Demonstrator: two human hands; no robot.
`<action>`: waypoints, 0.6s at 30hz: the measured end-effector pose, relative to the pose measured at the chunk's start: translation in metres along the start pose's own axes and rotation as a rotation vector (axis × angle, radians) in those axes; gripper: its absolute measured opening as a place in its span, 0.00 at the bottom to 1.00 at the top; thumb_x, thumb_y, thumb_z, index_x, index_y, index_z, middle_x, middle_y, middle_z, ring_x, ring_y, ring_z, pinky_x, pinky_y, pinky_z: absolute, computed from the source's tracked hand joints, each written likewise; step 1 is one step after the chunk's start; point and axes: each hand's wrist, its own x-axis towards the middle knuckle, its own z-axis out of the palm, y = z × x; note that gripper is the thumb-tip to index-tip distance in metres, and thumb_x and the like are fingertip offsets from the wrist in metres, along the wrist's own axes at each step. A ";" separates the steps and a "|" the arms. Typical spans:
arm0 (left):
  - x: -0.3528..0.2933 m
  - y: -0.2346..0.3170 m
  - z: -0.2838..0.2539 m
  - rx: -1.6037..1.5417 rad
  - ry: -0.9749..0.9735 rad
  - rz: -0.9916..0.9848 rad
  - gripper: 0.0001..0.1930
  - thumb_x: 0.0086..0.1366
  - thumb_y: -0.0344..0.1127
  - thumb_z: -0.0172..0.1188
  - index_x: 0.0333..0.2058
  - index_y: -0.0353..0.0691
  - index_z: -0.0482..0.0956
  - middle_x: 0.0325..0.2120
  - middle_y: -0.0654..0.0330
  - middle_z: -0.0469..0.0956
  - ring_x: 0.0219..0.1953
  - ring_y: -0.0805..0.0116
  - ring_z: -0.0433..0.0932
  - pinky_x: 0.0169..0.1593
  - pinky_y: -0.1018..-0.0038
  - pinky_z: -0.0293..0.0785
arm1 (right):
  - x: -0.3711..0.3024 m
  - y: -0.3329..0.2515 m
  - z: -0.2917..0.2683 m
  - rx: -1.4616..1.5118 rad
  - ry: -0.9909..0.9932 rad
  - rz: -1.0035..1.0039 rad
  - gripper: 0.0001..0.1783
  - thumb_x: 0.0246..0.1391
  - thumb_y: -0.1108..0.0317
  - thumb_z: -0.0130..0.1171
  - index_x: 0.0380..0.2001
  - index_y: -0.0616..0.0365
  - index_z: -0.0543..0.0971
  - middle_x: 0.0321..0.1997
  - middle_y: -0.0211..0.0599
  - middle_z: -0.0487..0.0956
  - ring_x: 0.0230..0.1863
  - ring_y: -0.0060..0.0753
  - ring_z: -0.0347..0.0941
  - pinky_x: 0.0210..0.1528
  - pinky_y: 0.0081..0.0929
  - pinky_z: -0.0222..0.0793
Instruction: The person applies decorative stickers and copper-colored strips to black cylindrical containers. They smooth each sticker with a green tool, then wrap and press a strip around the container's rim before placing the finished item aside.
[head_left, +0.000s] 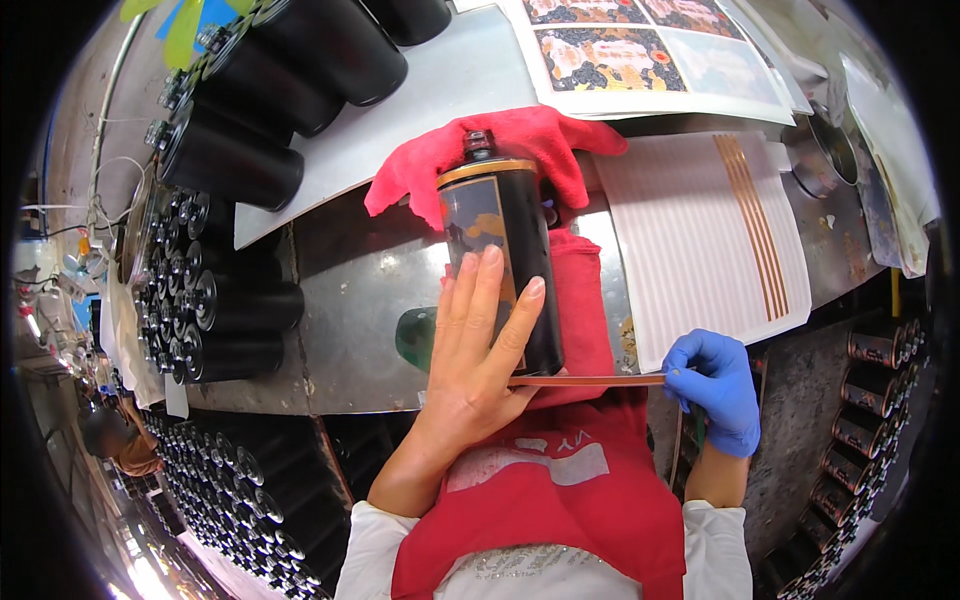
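- Head view shows a black canister (505,260) lying on a red cloth (580,300) at the near edge of the table (360,290), its long axis running away from the person, capped end toward the far edge
- left hand (480,340), bare, lies flat on the canister's near half, fingers spread and pointing up along it, pressing rather than gripping
- a thin copper-coloured strip (590,380) runs crosswise from under the left palm out to the right, at right angles to the canister
- right hand (715,385), in a blue glove, pinches the strip's far end, well right of the canister; the left hand is the nearer one to the canister
- just right of the cloth lies a white backing sheet (700,240) with more copper strips (755,225) on it
- unlabelled black canisters (240,160) lie stacked at the table's left and far-left corner; printed label sheets (640,50) lie along the far edge
- nothing stands between the two hands
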 end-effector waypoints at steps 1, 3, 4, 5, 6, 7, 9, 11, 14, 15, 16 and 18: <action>0.001 0.000 0.000 -0.002 0.006 0.001 0.39 0.41 0.35 0.71 0.56 0.41 0.68 0.61 0.39 0.54 0.63 0.41 0.54 0.61 0.50 0.53 | 0.000 0.000 -0.001 0.001 -0.010 -0.007 0.03 0.46 0.76 0.60 0.25 0.62 0.76 0.21 0.29 0.76 0.21 0.13 0.69 0.22 0.11 0.64; 0.000 -0.003 0.001 -0.008 0.021 0.021 0.39 0.40 0.34 0.72 0.55 0.40 0.69 0.61 0.38 0.54 0.63 0.39 0.55 0.61 0.51 0.53 | 0.004 0.000 -0.001 -0.022 -0.003 0.015 0.03 0.47 0.75 0.61 0.26 0.61 0.76 0.21 0.29 0.75 0.21 0.13 0.69 0.22 0.11 0.64; -0.001 -0.005 0.001 -0.011 0.029 0.031 0.39 0.40 0.34 0.73 0.55 0.39 0.69 0.61 0.37 0.55 0.63 0.38 0.55 0.61 0.51 0.54 | 0.010 0.002 0.000 -0.046 0.015 0.043 0.03 0.47 0.75 0.61 0.26 0.61 0.76 0.21 0.29 0.75 0.21 0.14 0.69 0.22 0.11 0.64; -0.003 -0.006 0.002 -0.028 0.054 0.032 0.41 0.40 0.35 0.73 0.56 0.39 0.68 0.60 0.36 0.54 0.62 0.37 0.55 0.61 0.51 0.54 | 0.015 0.005 0.002 -0.071 0.034 0.072 0.03 0.47 0.74 0.61 0.26 0.61 0.76 0.21 0.29 0.75 0.21 0.14 0.69 0.22 0.11 0.64; -0.006 -0.009 0.004 -0.044 0.079 0.030 0.42 0.39 0.36 0.74 0.57 0.38 0.67 0.60 0.35 0.54 0.62 0.36 0.55 0.61 0.52 0.55 | 0.018 0.008 0.006 -0.062 0.021 0.078 0.04 0.48 0.74 0.61 0.26 0.61 0.76 0.21 0.29 0.75 0.21 0.14 0.69 0.22 0.11 0.64; -0.010 -0.012 0.006 -0.060 0.103 0.028 0.44 0.39 0.38 0.75 0.57 0.37 0.65 0.60 0.35 0.53 0.61 0.35 0.56 0.61 0.52 0.55 | 0.022 0.011 0.010 -0.052 0.008 0.084 0.04 0.48 0.73 0.61 0.26 0.61 0.76 0.21 0.28 0.75 0.21 0.13 0.69 0.22 0.11 0.64; -0.020 -0.023 0.014 -0.155 0.170 0.039 0.47 0.43 0.44 0.73 0.59 0.32 0.59 0.60 0.31 0.52 0.62 0.34 0.56 0.61 0.55 0.57 | 0.029 0.017 0.022 -0.059 -0.014 0.098 0.05 0.49 0.71 0.62 0.27 0.60 0.77 0.21 0.27 0.75 0.21 0.12 0.69 0.22 0.12 0.64; -0.023 -0.036 0.014 -0.161 0.166 0.097 0.55 0.46 0.48 0.72 0.63 0.27 0.46 0.60 0.30 0.52 0.60 0.35 0.58 0.60 0.57 0.60 | 0.033 0.015 0.037 -0.050 -0.057 0.120 0.06 0.49 0.70 0.63 0.28 0.60 0.77 0.21 0.26 0.75 0.21 0.12 0.69 0.22 0.12 0.65; -0.033 -0.044 0.016 -0.454 0.036 -0.139 0.56 0.44 0.47 0.74 0.63 0.31 0.45 0.61 0.33 0.51 0.62 0.37 0.56 0.62 0.57 0.56 | 0.036 0.013 0.052 -0.042 -0.121 0.113 0.07 0.49 0.69 0.63 0.29 0.59 0.77 0.22 0.25 0.75 0.21 0.11 0.68 0.24 0.12 0.65; -0.035 -0.045 0.016 -0.557 -0.005 -0.215 0.57 0.43 0.47 0.74 0.63 0.32 0.45 0.61 0.33 0.50 0.62 0.37 0.56 0.63 0.57 0.54 | 0.035 0.014 0.055 -0.042 -0.127 0.107 0.06 0.50 0.69 0.63 0.29 0.59 0.77 0.22 0.24 0.75 0.21 0.11 0.68 0.24 0.12 0.65; -0.036 -0.045 0.013 -0.465 0.004 -0.174 0.57 0.43 0.48 0.74 0.63 0.32 0.45 0.61 0.34 0.50 0.62 0.37 0.55 0.63 0.56 0.53 | 0.035 0.015 0.057 -0.041 -0.133 0.100 0.06 0.50 0.69 0.63 0.29 0.59 0.77 0.23 0.24 0.75 0.21 0.11 0.67 0.24 0.12 0.65; -0.035 -0.039 0.003 -0.284 0.026 -0.098 0.58 0.42 0.49 0.74 0.63 0.32 0.45 0.61 0.34 0.49 0.63 0.37 0.53 0.63 0.54 0.50 | 0.033 0.010 0.058 -0.044 -0.122 0.104 0.06 0.50 0.70 0.63 0.29 0.59 0.77 0.22 0.23 0.74 0.21 0.11 0.67 0.23 0.12 0.64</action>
